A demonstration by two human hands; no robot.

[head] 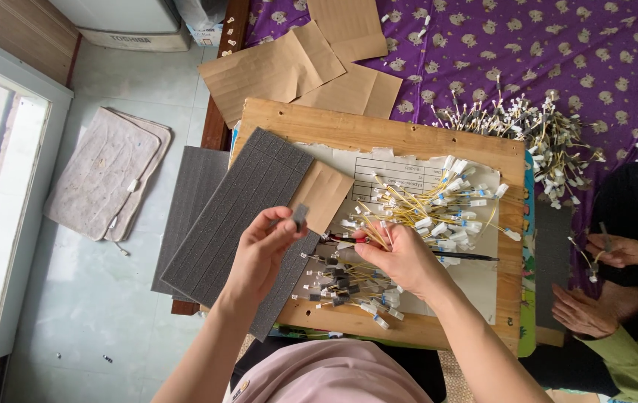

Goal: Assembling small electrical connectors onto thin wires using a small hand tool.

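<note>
The wooden board (pixel 319 123) on the person's lap serves as the surface, and everything is placed against it here. The left hand (pixel 263 250) hovers over the board's left half, its fingers (pixel 283 224) pinched shut on a small grey foam piece (pixel 300 216), seemingly one cut from the scored grey foam sheet (pixel 248 201) that lies slanted across the board's left edge. The right hand (pixel 401 257) is near the board's centre, fingers closed around the stems of a few yellow wires from the loose pile of yellow wires with white connectors (pixel 434 205) spread over the board's right half, on a printed paper sheet (pixel 401 168).

As a judgement of progress: a smaller cluster of wires with grey pieces on them (pixel 345 287) sits at the board's near edge, just below the right hand — these look finished. The untreated pile on the board is larger, and another heap of wired parts (pixel 528 127) waits beyond the board's far right corner on the purple patterned cloth (pixel 602 52). The foam sheet appears mostly intact. So the work looks early to midway — a modest batch done, far more left.

A thin dark tool (pixel 468 256) lies on the board to the right of the right hand. To the board's right, another person's hands (pixel 606 280) in green sleeves work separately. Brown paper envelopes (pixel 296 63) lie past the board's far edge.
</note>
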